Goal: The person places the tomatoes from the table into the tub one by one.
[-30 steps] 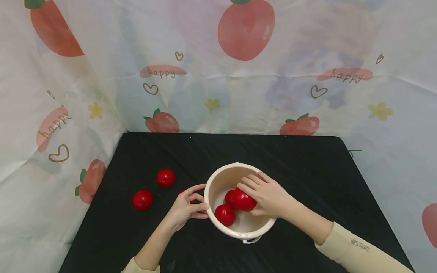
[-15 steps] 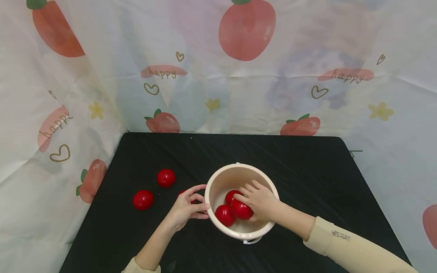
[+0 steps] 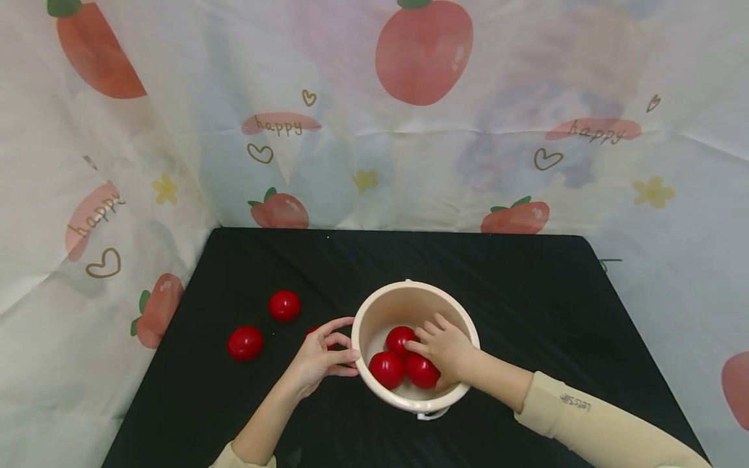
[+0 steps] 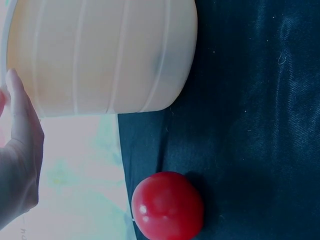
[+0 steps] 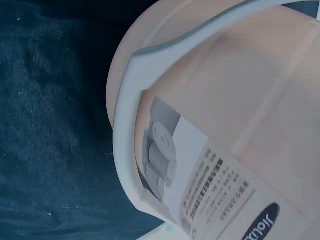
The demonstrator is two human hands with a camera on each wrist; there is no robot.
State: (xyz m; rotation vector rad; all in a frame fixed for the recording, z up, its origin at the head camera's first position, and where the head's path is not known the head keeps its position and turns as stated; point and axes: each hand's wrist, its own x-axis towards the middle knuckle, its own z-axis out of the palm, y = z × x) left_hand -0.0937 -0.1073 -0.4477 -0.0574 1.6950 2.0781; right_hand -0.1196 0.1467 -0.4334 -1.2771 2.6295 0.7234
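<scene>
A cream bucket [image 3: 374,300] stands on the black table, with three glossy red apple-like fruits inside: a back one [image 3: 400,339], a left one [image 3: 386,370] and a right one [image 3: 422,372]. Outside its left rim, my left hand [image 3: 316,361] rests thumb and fingertips against the bucket. My right hand [image 3: 447,351] reaches inside over the right rim, its fingers spread beside and over the right fruit without gripping it. In the right wrist view, the bucket's wall, grey handle [image 5: 125,145] and label show; that hand is out of sight.
Two more red fruits lie on the left of the black table [image 3: 526,279], one farther back [image 3: 285,305] and one nearer [image 3: 245,343]. Another fruit [image 3: 312,330] is mostly hidden behind the left hand. A printed cloth [image 3: 363,149] hangs behind the table.
My right hand has lowered a red fruit into the bucket and let it go; its fingers have spread. The fruit now lies beside the other two. My left hand has stayed at the rim.
</scene>
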